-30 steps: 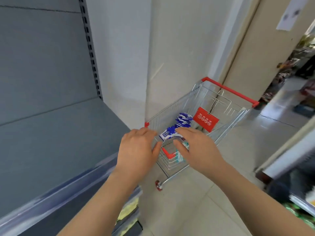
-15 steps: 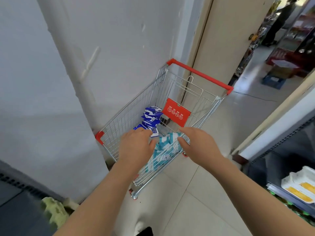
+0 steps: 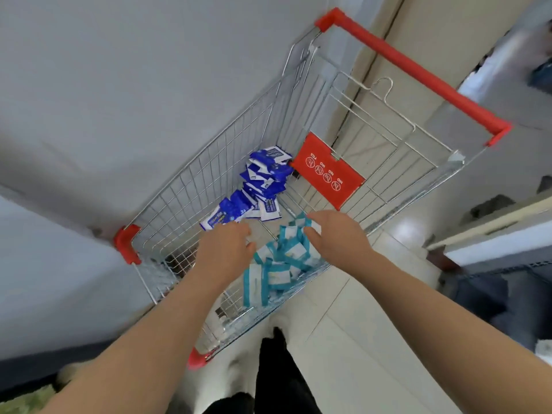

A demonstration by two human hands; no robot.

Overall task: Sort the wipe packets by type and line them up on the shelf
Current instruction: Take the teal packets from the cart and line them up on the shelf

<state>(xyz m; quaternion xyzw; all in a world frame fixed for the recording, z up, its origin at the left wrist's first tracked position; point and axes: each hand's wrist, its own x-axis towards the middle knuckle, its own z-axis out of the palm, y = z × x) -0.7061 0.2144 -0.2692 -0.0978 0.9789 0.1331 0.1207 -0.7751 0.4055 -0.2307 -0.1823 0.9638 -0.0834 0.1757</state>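
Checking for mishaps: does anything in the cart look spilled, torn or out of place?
Nothing stands out. Blue packets and teal packets lie in two loose, jumbled heaps inside the cart, none seen outside it. No tear shows, though the frame is blurred.

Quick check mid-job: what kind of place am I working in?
Most likely a shop or supermarket: a wire shopping cart with a red handle holds loose dark blue wipe packets and teal-and-white wipe packets, standing on a tiled floor.
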